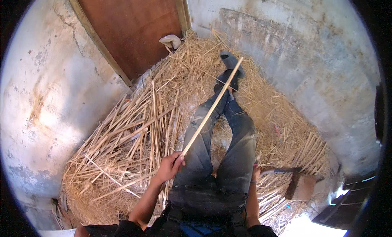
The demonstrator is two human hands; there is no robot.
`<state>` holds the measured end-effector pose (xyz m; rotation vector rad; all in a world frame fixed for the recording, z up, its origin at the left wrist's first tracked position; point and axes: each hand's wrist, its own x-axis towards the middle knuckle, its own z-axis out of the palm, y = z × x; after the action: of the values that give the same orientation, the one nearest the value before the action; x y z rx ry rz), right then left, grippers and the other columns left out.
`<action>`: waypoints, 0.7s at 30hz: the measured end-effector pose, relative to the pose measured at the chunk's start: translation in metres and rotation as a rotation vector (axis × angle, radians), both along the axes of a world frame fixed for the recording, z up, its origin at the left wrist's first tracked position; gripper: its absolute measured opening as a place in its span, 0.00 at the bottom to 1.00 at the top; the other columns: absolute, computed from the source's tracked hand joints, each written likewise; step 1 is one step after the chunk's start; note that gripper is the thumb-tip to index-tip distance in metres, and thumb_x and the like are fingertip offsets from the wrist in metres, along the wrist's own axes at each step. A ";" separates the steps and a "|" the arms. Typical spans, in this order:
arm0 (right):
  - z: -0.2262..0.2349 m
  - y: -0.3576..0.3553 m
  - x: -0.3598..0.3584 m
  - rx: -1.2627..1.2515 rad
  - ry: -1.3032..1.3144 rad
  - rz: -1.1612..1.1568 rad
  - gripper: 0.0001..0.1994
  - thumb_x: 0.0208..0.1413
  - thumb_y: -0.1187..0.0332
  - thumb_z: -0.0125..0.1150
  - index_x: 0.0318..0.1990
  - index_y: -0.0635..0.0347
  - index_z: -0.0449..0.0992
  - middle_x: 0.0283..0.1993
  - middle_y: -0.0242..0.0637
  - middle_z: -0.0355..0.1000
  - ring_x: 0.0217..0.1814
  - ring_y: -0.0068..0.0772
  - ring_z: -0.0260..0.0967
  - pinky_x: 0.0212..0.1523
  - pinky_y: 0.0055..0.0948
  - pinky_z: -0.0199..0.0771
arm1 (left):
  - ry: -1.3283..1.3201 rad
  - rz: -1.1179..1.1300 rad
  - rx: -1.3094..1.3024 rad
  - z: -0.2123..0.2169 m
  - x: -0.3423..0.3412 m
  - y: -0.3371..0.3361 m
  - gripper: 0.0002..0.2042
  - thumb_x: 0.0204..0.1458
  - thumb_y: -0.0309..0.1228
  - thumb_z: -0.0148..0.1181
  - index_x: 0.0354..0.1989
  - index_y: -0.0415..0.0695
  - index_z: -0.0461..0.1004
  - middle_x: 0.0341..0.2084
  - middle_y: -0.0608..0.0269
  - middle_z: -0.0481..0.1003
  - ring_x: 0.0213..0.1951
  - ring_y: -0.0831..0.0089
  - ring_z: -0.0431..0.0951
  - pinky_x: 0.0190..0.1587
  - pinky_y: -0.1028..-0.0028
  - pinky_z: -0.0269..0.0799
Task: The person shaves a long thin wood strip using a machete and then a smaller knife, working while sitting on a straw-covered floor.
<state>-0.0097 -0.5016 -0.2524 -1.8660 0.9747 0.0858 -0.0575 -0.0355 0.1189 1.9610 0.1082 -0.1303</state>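
Note:
My left hand (170, 166) is closed around the lower end of a long, pale split stick (212, 108), which looks like bamboo. The stick slants up and away over my legs (196, 143), its far end above the grey slipper (232, 61). Beside my right thigh, my right hand (255, 171) is partly hidden by the leg. From it a knife (281, 170) with a slightly curved, sickle-like outline points to the right. Its fingers look closed on the knife, though the grip itself is hard to see.
Many split sticks (134, 130) lie piled on my left. Shavings (196, 61) cover the floor ahead and on my right. A brown block (300, 187) stands right of the knife. Stained walls (294, 53) and a brown door (134, 24) enclose the corner; a pale cloth (170, 41) lies by the door.

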 end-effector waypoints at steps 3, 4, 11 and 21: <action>0.036 0.007 -0.020 0.253 -0.199 -0.216 0.25 0.65 0.44 0.48 0.32 0.59 0.75 0.20 0.36 0.70 0.18 0.33 0.68 0.17 0.32 0.68 | 0.021 -0.080 -0.026 0.015 -0.003 0.001 0.13 0.66 0.32 0.52 0.53 0.38 0.74 0.22 0.66 0.76 0.22 0.79 0.73 0.27 0.77 0.69; 0.020 -0.030 -0.033 0.344 -0.428 -0.252 0.24 0.66 0.44 0.47 0.34 0.57 0.74 0.22 0.36 0.70 0.18 0.32 0.68 0.15 0.31 0.67 | -0.055 -0.137 -0.004 0.020 0.007 -0.010 0.13 0.66 0.32 0.53 0.53 0.39 0.74 0.22 0.67 0.76 0.22 0.80 0.72 0.28 0.78 0.69; 0.015 -0.078 -0.035 0.637 -0.383 -0.450 0.13 0.67 0.56 0.52 0.49 0.53 0.71 0.32 0.34 0.74 0.22 0.29 0.71 0.18 0.28 0.70 | -0.180 -0.032 -0.161 0.044 -0.010 -0.020 0.12 0.66 0.29 0.52 0.52 0.38 0.74 0.25 0.69 0.73 0.27 0.83 0.70 0.31 0.80 0.66; 0.171 -0.017 0.007 0.175 -0.643 -0.275 0.12 0.67 0.56 0.54 0.41 0.56 0.70 0.26 0.22 0.58 0.23 0.16 0.53 0.23 0.22 0.56 | -0.155 -0.143 -0.305 0.057 -0.003 -0.055 0.15 0.61 0.28 0.61 0.55 0.36 0.74 0.26 0.72 0.75 0.27 0.86 0.72 0.30 0.81 0.68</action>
<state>-0.0024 -0.5182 -0.0810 -1.4372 0.7275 -0.5457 -0.0609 -0.0906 0.1762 1.6657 -0.1463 -0.0828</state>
